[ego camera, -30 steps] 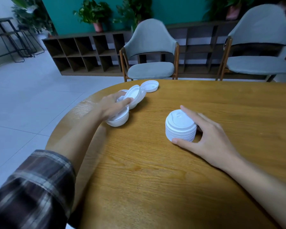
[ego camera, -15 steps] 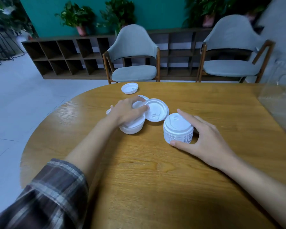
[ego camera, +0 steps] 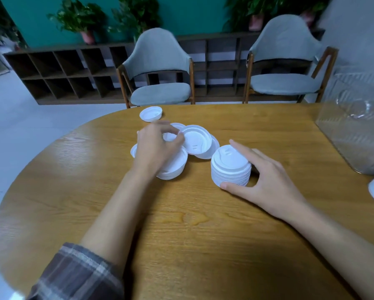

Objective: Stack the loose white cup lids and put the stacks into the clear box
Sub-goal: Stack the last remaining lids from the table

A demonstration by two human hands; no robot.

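Left grip hunches over the short upturned stack, fingertips pinching the rim of a tilted lid. It's blurred there, so that's my read. Right grip is cupped round the tall stack, thumb low in front, forefinger over the top.

The danger? That tilted lid leans on another lid. A thin rim pinch could slip and send it skidding into the tall stack.

The lone lid sits right by the far edge of the bench, and a careless reach knocks it to the floor. The clear box stands far right, well apart, with open wood between and plenty of room on the near side.
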